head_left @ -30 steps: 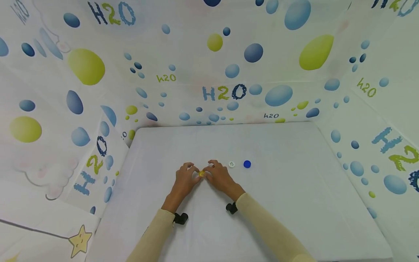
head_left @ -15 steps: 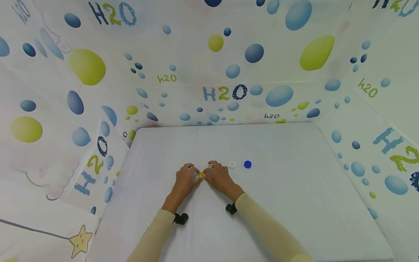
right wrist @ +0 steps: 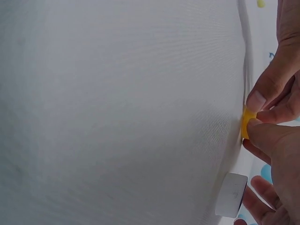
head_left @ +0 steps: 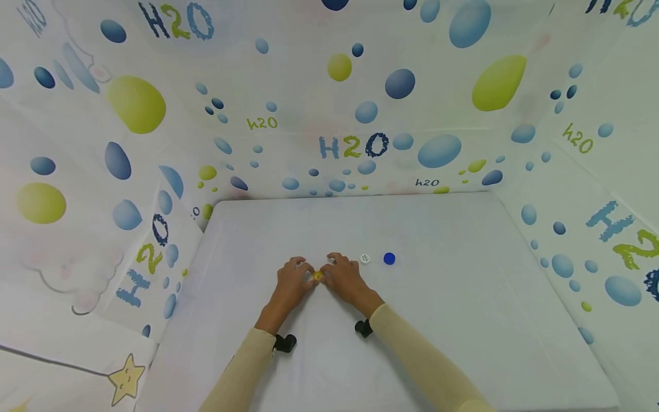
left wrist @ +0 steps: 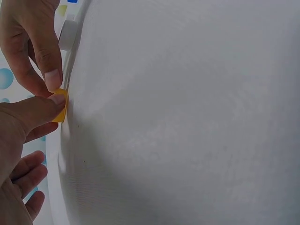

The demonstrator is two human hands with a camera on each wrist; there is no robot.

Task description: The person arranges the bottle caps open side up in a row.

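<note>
A small yellow cap (head_left: pixel 318 276) is pinched between both hands, just left of the white table's middle. My left hand (head_left: pixel 293 280) grips its left side with thumb and finger. From the right, my right hand (head_left: pixel 346 278) pinches it too, and the two hands' fingertips nearly meet. Both wrist views show the thumbs over the short side wall of the yellow cap (left wrist: pixel 61 112), which sits at the tabletop; its underside is hidden. A white bottle cap (head_left: pixel 365 259) with dark marks on top lies right of my right hand. Beyond it is a round blue piece (head_left: pixel 389 258).
The white cloth-covered table (head_left: pixel 463 320) stretches wide around both hands. Behind it and at both sides hang white sheets (head_left: pixel 298 86) printed with blue and green dots and "H2O". Small black devices (head_left: pixel 285 343) are strapped at my wrists.
The yellow cap has shifted very slightly toward me, and its round top shows a little more. Both hands keep nearly the same place; the white cap and blue piece stay put.
</note>
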